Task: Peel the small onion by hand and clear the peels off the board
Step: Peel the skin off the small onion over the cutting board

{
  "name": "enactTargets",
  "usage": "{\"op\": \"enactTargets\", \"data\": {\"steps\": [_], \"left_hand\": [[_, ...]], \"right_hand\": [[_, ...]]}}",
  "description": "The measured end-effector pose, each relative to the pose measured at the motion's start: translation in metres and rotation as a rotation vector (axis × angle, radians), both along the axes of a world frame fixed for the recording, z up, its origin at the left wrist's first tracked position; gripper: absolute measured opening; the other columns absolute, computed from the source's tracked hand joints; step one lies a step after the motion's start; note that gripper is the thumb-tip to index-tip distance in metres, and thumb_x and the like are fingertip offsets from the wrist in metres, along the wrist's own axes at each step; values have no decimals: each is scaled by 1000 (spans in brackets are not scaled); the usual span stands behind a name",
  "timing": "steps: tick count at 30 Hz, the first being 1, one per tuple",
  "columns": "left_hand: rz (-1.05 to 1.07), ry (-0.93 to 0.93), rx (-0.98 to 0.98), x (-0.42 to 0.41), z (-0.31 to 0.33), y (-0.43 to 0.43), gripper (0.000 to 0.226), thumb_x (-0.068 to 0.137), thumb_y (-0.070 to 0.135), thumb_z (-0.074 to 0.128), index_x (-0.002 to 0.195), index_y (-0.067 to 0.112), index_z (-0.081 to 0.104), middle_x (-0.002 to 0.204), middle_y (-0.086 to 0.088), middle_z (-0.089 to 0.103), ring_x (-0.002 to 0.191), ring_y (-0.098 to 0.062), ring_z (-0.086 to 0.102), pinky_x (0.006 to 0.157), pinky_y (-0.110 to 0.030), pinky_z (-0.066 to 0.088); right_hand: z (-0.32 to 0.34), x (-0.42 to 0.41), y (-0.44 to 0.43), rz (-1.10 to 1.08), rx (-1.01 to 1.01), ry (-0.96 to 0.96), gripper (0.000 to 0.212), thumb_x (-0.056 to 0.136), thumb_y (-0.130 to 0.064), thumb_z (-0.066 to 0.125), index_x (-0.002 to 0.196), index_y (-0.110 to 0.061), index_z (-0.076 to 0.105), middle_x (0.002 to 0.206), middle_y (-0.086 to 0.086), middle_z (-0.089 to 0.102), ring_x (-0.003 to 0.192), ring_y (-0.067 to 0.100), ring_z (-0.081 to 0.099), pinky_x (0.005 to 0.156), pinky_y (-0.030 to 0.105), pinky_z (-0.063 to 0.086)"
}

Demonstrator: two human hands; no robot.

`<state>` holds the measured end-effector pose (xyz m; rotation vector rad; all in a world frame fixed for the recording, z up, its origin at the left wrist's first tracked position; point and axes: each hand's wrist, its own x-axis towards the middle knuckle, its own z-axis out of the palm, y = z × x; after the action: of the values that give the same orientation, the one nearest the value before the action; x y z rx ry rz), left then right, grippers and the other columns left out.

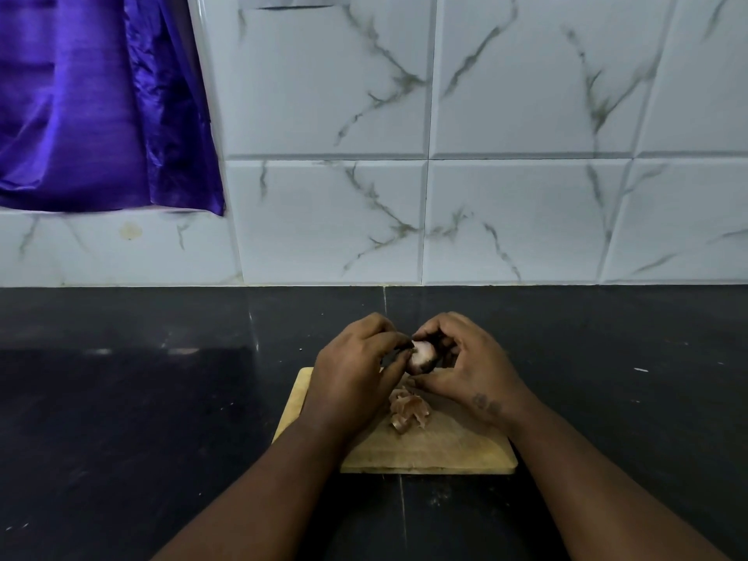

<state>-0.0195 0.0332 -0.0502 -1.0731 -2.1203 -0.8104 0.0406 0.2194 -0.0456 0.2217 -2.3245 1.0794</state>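
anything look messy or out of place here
Nothing odd. Both hands, left and right, hold the small onion over the wooden board. The loose peels sit piled on the board, not spilled onto the black counter.

Single head-worn wide-angle view; looks forward and down from above the person's forearms, facing a white marble-veined tiled wall [526, 115]; black polished stone desk [121, 419] fills the lower half, near the lens; pale wooden rectangular cutting board [445, 451] sits low of centre, close; purple satin cloth [93, 107] hangs upper left; straight lines bow toward the edges; no second view to compare.
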Motion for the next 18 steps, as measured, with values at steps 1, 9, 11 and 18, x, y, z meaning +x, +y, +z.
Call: {"op": "enactTargets", "data": {"steps": [1,9,11,18], "left_hand": [[3,20,-7,0,0,0,15,90,24,76,105,23,77,100,11,65,84,0,52,66,-9,30],[-30,-89,52,0,-1,4,9,100,25,59,108,21,61,109,9,54,91,-7,52,72,-25,46],[-56,-190,139,-2,-3,5,1,103,19,59,103,19,60,105,10,52,89,-9,52,72,-29,46],[-107,-267,271,-3,-2,4,8,103,14,61,103,19,67,102,11,58,91,-8,58,74,-24,48]], "right_hand": [[1,1,0,0,-4,1,44,65,-20,94,99,-32,68,101,-11,64,86,7,66,72,29,57],[2,2,-1,81,-115,17,48,63,-13,96,102,-25,71,102,-3,71,88,14,71,74,28,59],[1,2,-1,95,-139,25,50,63,-10,96,103,-24,71,103,-3,72,90,14,71,75,26,59],[1,0,3,82,-139,49,51,62,-10,97,104,-23,71,105,-3,72,92,15,71,79,30,60]]}}
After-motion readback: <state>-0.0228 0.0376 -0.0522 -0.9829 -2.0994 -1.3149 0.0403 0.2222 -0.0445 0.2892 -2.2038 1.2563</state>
